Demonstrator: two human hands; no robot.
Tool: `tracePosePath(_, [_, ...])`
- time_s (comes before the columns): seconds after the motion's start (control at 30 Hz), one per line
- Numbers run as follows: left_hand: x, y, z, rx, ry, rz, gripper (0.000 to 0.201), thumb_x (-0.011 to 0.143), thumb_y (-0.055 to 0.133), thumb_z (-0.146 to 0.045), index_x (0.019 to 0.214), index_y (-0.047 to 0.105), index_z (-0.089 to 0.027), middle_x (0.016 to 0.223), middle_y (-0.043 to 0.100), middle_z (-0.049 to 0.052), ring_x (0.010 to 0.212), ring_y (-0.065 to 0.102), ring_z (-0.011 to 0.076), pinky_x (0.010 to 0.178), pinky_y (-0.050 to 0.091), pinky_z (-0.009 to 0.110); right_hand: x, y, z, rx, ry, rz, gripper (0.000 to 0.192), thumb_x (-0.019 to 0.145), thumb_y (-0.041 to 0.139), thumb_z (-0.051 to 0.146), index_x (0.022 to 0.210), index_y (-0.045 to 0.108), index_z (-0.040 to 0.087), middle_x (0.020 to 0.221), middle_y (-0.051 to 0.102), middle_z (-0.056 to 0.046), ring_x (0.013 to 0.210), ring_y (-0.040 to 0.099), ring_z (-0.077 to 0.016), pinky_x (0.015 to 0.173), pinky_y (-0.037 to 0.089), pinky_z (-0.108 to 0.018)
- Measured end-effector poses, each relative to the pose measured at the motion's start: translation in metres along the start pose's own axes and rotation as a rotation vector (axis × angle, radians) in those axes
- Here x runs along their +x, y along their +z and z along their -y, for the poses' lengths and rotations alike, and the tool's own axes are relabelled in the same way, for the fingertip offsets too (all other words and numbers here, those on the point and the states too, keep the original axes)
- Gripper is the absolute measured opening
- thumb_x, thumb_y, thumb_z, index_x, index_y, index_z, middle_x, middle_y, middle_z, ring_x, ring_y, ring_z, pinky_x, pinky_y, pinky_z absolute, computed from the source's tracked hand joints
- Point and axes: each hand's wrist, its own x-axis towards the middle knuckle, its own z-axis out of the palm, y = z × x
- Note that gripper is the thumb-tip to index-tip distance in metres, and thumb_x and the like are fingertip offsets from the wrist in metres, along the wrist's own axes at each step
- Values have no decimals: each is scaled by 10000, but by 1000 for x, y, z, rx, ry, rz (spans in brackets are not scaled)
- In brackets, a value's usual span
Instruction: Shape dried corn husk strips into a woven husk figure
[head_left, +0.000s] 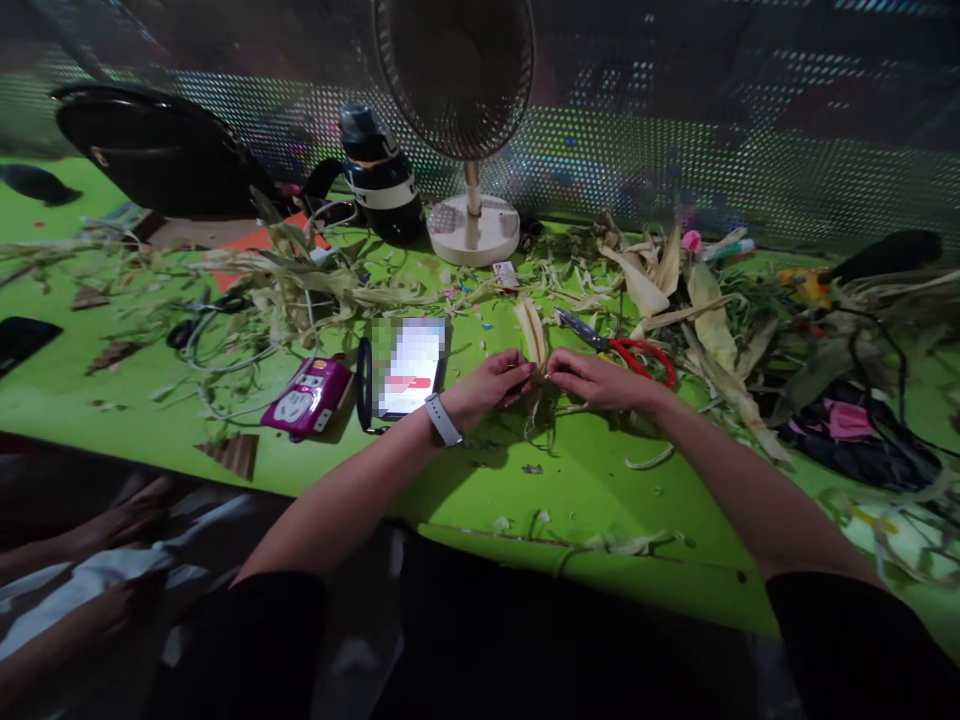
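Husk strip [531, 330] gathered, apparently unfinished: your left hand [508, 379] and right hand [579, 377] pinch its lower end, close together; loose husks [711, 312] on desk [592, 480] seemingly unworked.

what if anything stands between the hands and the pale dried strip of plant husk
Nothing visible: the left hand and right hand are both at the lower end of the pale dried strip of plant husk. The red-handled metal scissors lie beyond the right hand, not between.

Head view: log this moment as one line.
left hand: holding husk | right hand: at husk's lower end | scissors: lying beyond right hand | phone: screen lit
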Motion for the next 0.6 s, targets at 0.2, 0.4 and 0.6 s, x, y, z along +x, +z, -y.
tracePosePath(0.2, [0,1,-2,7,23,-34,277,781,673,-330,688,475,-159,551,553,-53,400,438,30,404,294,168,-3,4,1,220,15,-24,175,903,466,364,857,480,195,732,502,13,654,459,-126,625,390,-270])
tracePosePath(0.4, [0,-3,-7,-176,77,-118,260,672,766,-325,729,600,-133,652,634,-15,552,571,56,540,424,177,-6,-3,16,330,-101,-285,195,856,577,388,827,548,198,920,544,-38,745,512,-137,685,435,-288])
tracePosePath(0.6, [-2,2,-1,-66,120,-64,271,603,794,-237,818,671,-128,718,664,10,609,594,79,577,451,194,-3,2,21,139,-121,-433,124,837,596,309,798,584,192,822,521,-34,780,499,-165,699,409,-302])
